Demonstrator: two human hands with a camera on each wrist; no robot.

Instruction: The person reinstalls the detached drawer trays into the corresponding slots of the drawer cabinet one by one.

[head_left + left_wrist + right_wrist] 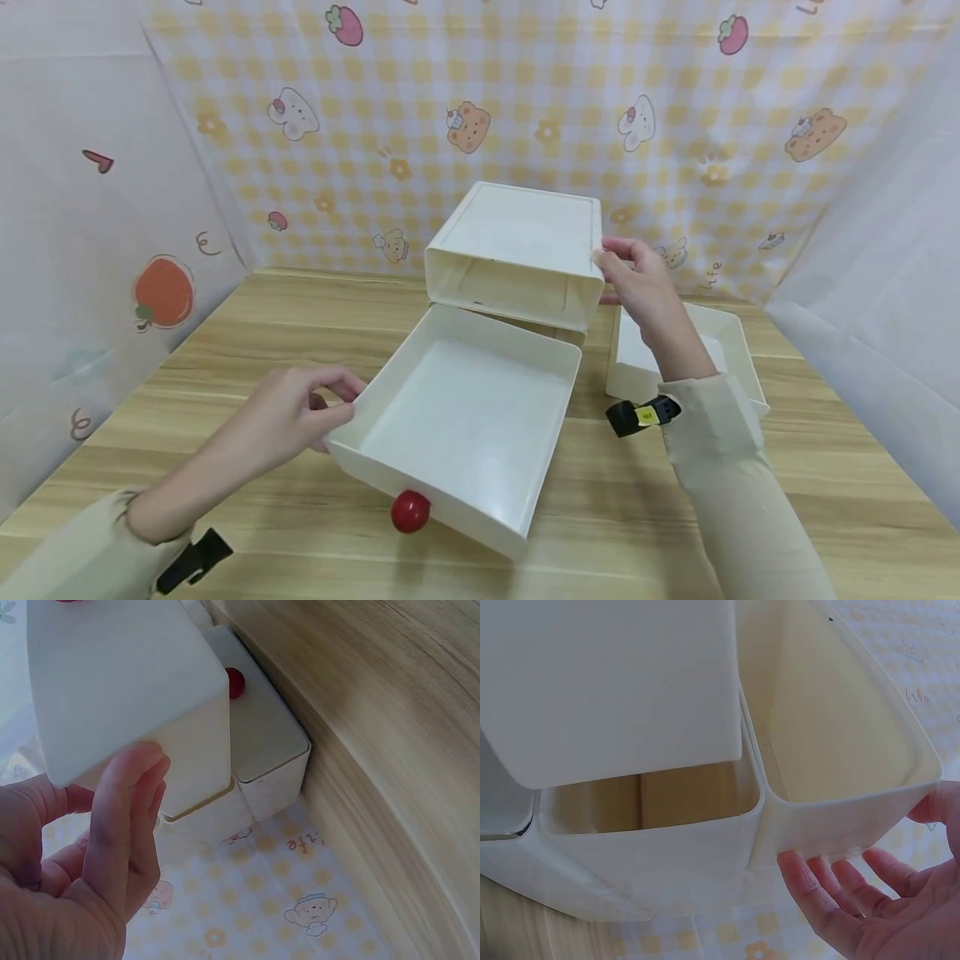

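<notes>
A white drawer (pixel 457 408) with a round red knob (pixel 410 511) slants down toward me, its inside bare. My left hand (pixel 300 412) grips its left side near the front corner. The drawer's back end is at a white stacked cabinet (pixel 517 225), in front of the opening below the top one. My right hand (pixel 637 279) holds the cabinet's upper right side, thumb near the top edge and fingers along the side wall. The right wrist view shows the top compartment (pixel 840 712) without a drawer. Lower down, another drawer front (pixel 266 724) with a red knob sits in the cabinet.
Another white drawer (pixel 738 358) lies on the wooden table (pixel 600 508) at the right, partly behind my right forearm. A yellow checked cloth (pixel 555 92) hangs behind the cabinet, with pale cloth at both sides. Black straps (pixel 645 414) hang at my wrists.
</notes>
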